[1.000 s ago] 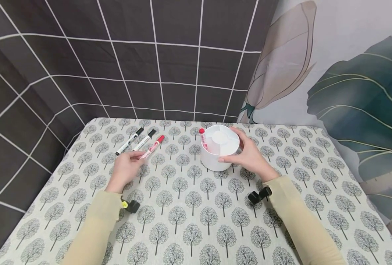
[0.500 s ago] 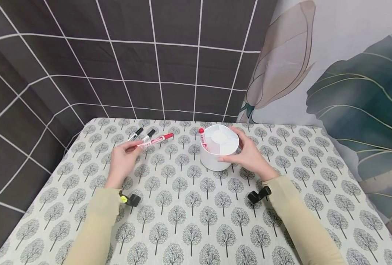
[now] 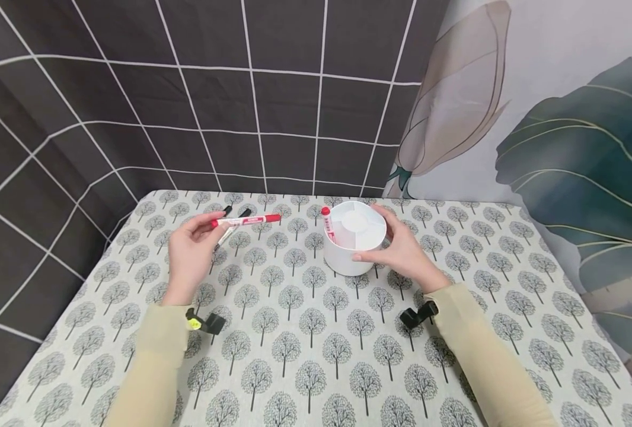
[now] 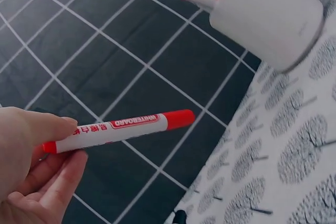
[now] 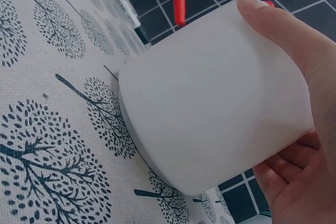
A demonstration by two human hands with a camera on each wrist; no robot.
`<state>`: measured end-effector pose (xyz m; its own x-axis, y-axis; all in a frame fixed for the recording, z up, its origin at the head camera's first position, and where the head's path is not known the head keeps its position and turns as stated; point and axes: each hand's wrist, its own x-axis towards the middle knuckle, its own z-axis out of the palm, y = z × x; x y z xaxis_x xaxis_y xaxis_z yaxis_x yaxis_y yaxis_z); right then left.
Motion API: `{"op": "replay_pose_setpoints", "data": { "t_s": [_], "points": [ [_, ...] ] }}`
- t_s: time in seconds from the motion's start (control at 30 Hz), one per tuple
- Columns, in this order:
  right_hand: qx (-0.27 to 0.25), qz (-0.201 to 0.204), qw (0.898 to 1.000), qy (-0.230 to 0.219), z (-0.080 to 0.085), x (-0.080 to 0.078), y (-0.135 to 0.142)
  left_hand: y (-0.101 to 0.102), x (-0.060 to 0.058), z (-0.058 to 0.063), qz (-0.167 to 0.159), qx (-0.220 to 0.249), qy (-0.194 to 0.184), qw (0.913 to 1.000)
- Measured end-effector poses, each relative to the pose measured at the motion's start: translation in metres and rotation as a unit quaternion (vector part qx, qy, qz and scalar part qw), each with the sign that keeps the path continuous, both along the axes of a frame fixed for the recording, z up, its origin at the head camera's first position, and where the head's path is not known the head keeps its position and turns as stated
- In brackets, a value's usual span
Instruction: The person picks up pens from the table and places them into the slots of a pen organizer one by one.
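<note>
My left hand (image 3: 190, 252) pinches a red-and-white whiteboard marker (image 3: 246, 220) near its back end, the red cap pointing right. In the left wrist view the thumb and fingers grip that marker (image 4: 126, 129) above the table. On the right, my right hand (image 3: 401, 249) holds a round white divided pen holder (image 3: 342, 261) by its side, thumb at the front and fingers behind. Another red-capped marker (image 3: 326, 222) stands tilted in the holder's left compartment. The right wrist view shows the holder's plain white wall (image 5: 210, 98) resting on the cloth.
Two black-capped markers lie behind my left hand, partly hidden; one black cap (image 3: 245, 213) shows past the held marker. A tree-patterned cloth (image 3: 294, 332) covers the table. Dark gridded fabric (image 3: 289, 112) and a flower-printed curtain (image 3: 471, 118) hang behind it.
My left hand has lifted the red marker off the cloth beside the black-capped ones and turned it nearly level, cap to the right. The right hand and holder have stayed put.
</note>
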<state>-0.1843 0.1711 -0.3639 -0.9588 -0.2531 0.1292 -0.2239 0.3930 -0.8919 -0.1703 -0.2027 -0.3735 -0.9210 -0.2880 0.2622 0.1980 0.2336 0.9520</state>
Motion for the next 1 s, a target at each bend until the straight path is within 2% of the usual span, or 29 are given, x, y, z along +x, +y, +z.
{"op": "replay_pose_setpoints", "data": {
  "t_s": [0.3, 0.47, 0.6, 0.73, 0.83, 1.0],
  "points": [
    [0.000, 0.000, 1.000, 0.002, 0.000, 0.001, -0.001, 0.012, 0.008, 0.021, -0.026, 0.068, 0.057, 0.9957],
    [0.004, -0.006, 1.000, -0.003, 0.001, 0.002, -0.002, 0.028, 0.023, 0.046, -0.043, 0.090, 0.084, 0.9914],
    [0.005, -0.007, 1.000, -0.007, 0.001, 0.002, -0.002, 0.042, 0.033, 0.063, -0.064, 0.099, 0.121, 0.9857],
    [0.004, -0.007, 1.000, -0.005, 0.001, 0.002, -0.001, 0.051, 0.030, 0.063, -0.088, 0.110, 0.153, 0.9781],
    [0.003, -0.007, 1.000, -0.001, 0.000, 0.001, 0.000, 0.058, 0.025, 0.060, -0.105, 0.114, 0.165, 0.9741],
    [0.005, -0.006, 1.000, 0.004, -0.001, 0.001, 0.000, 0.076, 0.022, 0.063, -0.136, 0.122, 0.174, 0.9675]
  ]
}}
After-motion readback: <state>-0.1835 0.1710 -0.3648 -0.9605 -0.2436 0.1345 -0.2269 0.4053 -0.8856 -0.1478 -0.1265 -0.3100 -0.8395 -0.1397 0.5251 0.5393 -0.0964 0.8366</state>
